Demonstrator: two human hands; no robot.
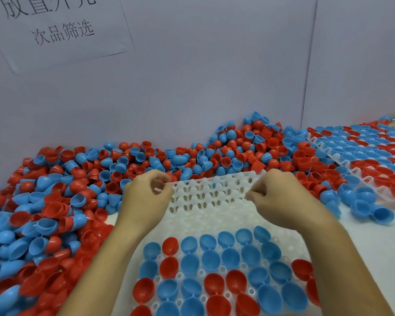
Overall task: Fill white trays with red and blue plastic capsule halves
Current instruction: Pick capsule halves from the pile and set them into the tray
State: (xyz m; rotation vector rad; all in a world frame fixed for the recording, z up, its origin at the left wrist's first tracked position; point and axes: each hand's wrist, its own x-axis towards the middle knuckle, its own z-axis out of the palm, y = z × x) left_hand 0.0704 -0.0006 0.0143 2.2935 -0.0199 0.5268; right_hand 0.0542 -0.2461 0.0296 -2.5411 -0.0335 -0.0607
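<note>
Against the wall, loose capsule halves (146,160) crowd the white tray (214,201), its far edge pinched by left hand (146,195) and right hand (281,197).

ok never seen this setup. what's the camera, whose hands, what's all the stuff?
There is one view, from a camera worn on a person's head, looking down at their bare hands; no robot. The left hand and right hand each pinch the far edge of a white tray with curled fingers. Its near rows already hold red and blue capsule halves, open side up; the far rows are empty. A loose pile of halves lies left and behind. A filled tray sits at right. A paper sign hangs on the wall.
</note>
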